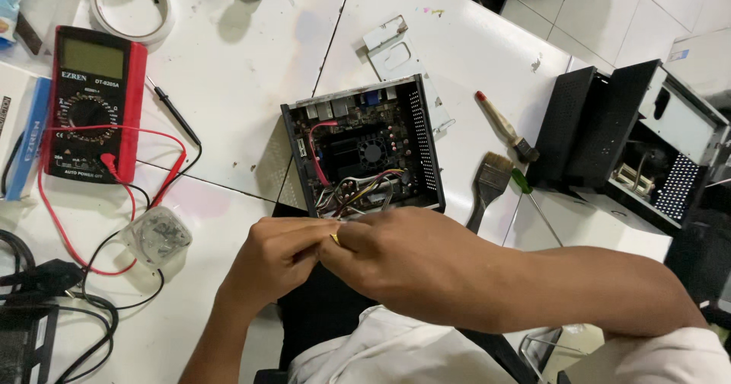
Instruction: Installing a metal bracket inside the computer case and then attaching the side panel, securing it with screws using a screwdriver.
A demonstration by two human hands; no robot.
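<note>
Your left hand [278, 258] and right hand [403, 258] meet fingertip to fingertip at the near edge of the open case [364, 149], both pinching a small yellow-tipped wire end [335, 238] from its bundle. Case sits mid-table [244, 72]. Multimeter [93, 102] far left, two brushes [499, 155] right.

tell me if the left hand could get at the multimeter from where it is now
Probably yes: the left hand sits at the open computer case, and only white table, red and black leads lie between it and the multimeter.
</note>
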